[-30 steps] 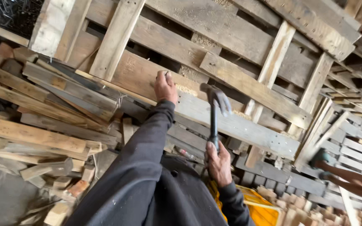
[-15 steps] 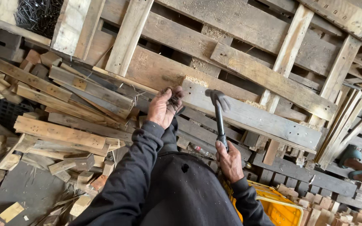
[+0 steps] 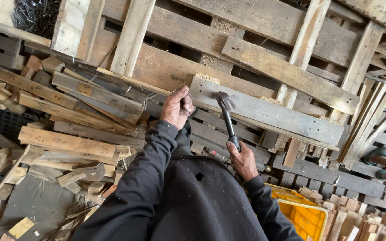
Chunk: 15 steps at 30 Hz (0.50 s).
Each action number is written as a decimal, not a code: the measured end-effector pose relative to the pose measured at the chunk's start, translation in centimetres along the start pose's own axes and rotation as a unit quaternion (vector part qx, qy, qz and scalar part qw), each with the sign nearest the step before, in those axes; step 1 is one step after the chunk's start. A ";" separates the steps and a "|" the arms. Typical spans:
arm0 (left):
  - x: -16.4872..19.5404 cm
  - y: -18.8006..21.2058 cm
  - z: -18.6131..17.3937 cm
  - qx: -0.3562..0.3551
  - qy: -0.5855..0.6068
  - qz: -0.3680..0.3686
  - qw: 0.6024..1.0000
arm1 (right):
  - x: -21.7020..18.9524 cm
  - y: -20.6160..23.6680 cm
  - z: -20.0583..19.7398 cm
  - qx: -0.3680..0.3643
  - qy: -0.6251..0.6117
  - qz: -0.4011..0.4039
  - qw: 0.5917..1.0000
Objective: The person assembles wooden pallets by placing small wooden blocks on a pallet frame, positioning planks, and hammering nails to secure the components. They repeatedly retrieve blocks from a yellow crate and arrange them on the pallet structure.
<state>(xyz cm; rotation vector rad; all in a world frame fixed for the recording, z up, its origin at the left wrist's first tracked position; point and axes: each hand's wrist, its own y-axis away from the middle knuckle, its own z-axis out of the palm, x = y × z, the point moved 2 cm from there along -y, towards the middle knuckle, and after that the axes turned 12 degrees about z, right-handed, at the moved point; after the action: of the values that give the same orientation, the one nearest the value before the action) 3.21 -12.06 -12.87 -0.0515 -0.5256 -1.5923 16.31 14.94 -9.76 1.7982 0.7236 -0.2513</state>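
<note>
My left hand (image 3: pixel 176 107) is curled at the left end of a grey plank (image 3: pixel 269 111) on a wooden pallet (image 3: pixel 255 67). Its fingers pinch something small and dark, possibly nails; I cannot tell for sure. My right hand (image 3: pixel 243 159) grips the black handle of a claw hammer (image 3: pixel 227 117). The hammer's head rests against the plank's face, just right of my left hand. Both arms wear dark sleeves.
Loose boards and offcuts (image 3: pixel 68 116) are piled to the left. A box of dark nails (image 3: pixel 32 15) sits at the top left. A yellow crate (image 3: pixel 307 214) stands at the lower right beside small wood blocks (image 3: pixel 362 218). Slats lean at the right edge.
My left hand lay flat on the plank; now its fingers are closed at the plank's end. The hammer stays in my right hand, with its head now closer to my left hand.
</note>
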 end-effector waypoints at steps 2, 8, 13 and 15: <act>0.7 0.2 0.6 0.012 -0.019 -0.017 1.000 | 0.5 0.7 0.3 -0.025 -0.066 -0.010 0.997; 1.5 -0.6 1.4 -0.014 -0.160 0.005 0.987 | 0.9 0.6 1.8 -0.057 -0.137 0.002 0.989; 1.0 -1.6 0.9 -0.026 -0.334 0.018 0.942 | 0.9 1.8 0.7 -0.020 -0.090 0.024 0.995; 0.7 -1.7 0.7 0.023 -0.334 0.019 0.942 | 1.0 2.6 0.6 -0.027 -0.119 -0.004 0.992</act>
<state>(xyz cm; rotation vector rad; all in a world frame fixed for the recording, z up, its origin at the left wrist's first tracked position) 1.33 -12.47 -12.47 -0.5795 -1.0793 -1.5032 18.77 14.29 -8.42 1.6802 0.5617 -0.4401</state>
